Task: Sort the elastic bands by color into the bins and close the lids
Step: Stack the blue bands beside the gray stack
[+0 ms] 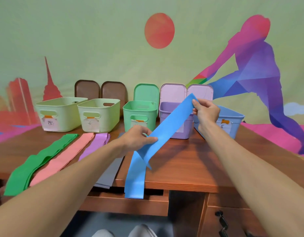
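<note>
A long blue elastic band (166, 127) is stretched between both hands above the table. My right hand (206, 112) pinches its upper end in front of the blue bin (233, 120). My left hand (139, 136) pinches the band near its middle, and the lower part hangs folded over the table's front edge. Green (38, 163), salmon-pink (62, 158), purple (96, 144) and grey (111, 173) bands lie flat on the table to the left. At the back stand two pale green bins (60, 113) (101, 115), a mint green bin (139, 115) and a purple bin (166, 110), all open.
Brown lids (87, 88), a green lid (146, 92) and pink lids (173, 93) lean against the painted wall behind the bins. The wooden table (190, 161) has a drawer front below and a cabinet with a lock at lower right. Shoes show at the bottom.
</note>
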`<action>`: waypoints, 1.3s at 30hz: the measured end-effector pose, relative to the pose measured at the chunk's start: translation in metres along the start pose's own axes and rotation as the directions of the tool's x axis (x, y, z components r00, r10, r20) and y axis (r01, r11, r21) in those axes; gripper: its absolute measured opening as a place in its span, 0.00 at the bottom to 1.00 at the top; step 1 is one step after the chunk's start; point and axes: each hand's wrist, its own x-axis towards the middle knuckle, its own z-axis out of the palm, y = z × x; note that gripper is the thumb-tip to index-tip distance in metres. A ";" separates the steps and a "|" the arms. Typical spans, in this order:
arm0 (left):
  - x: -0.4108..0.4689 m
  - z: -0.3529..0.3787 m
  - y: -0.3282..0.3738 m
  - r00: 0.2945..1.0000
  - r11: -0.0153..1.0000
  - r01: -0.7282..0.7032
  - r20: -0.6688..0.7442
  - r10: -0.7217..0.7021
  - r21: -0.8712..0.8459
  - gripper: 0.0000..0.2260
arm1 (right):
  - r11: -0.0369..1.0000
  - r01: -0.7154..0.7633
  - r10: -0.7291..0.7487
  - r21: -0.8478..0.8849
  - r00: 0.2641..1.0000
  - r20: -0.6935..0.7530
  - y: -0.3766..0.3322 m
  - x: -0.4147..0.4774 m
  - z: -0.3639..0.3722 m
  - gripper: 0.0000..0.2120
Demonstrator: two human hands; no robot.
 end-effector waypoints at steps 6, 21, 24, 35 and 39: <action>-0.031 -0.027 -0.014 0.988 0.995 0.078 0.128 -0.086 0.064 0.09 | 0.986 0.028 -0.011 -0.167 0.995 0.100 0.010 -0.014 0.023 0.04; -0.019 -0.031 -0.059 0.861 0.962 0.252 0.480 -0.171 -0.109 0.08 | 0.550 0.484 -0.048 -0.681 0.832 0.553 0.087 -0.025 0.055 0.07; -0.013 -0.031 -0.064 0.854 0.961 0.264 0.482 -0.195 -0.078 0.08 | 0.571 0.464 -0.007 -0.677 0.828 0.561 0.102 -0.019 0.065 0.05; -0.005 -0.030 -0.079 0.845 0.883 0.397 0.475 -0.245 -0.250 0.06 | 0.593 0.424 0.132 -0.685 0.787 0.603 0.150 -0.025 0.102 0.07; -0.004 -0.029 -0.079 0.838 0.867 0.435 0.462 -0.290 -0.244 0.10 | 0.606 0.396 0.150 -0.690 0.794 0.588 0.161 -0.028 0.104 0.06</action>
